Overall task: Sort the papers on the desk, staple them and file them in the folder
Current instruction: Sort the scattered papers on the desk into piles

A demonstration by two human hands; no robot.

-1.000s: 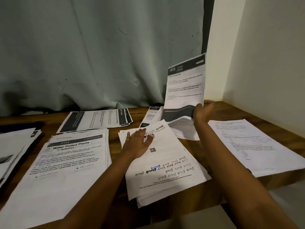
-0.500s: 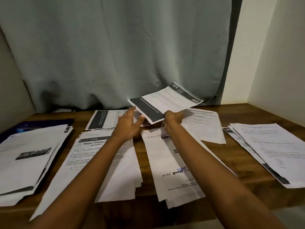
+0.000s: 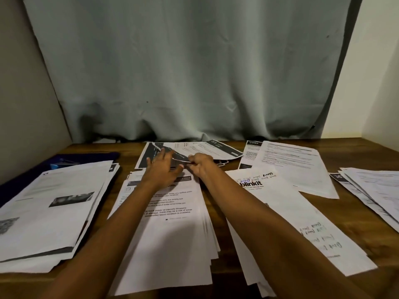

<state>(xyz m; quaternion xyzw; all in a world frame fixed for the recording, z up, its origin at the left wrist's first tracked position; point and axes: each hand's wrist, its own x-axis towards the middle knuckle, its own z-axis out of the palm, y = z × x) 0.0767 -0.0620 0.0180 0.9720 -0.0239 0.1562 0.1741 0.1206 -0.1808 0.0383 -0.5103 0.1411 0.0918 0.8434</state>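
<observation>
A printed sheet with a dark header (image 3: 207, 149) lies low over the back-centre pile (image 3: 144, 157) on the wooden desk (image 3: 216, 201). My right hand (image 3: 199, 165) pinches its near edge. My left hand (image 3: 162, 169) rests on the sheet's dark band with its fingers spread. Nearer me lie the plant-care pile (image 3: 172, 229) under my left forearm and the "blinkit" pile (image 3: 291, 212) beside my right arm. A dark blue folder (image 3: 92, 157) sits at the back left with a blue stapler (image 3: 58, 165) on it.
A thick stack with photos (image 3: 54, 201) fills the left side. More sheets lie at the back right (image 3: 291, 167), and another stack at the far right edge (image 3: 371, 190). A grey curtain (image 3: 194, 72) hangs behind the desk, with walls on both sides.
My right hand brought the dark-header sheet from upright at the right down and leftward onto the back-centre pile. My left hand left the "blinkit" pile and came up to meet the sheet.
</observation>
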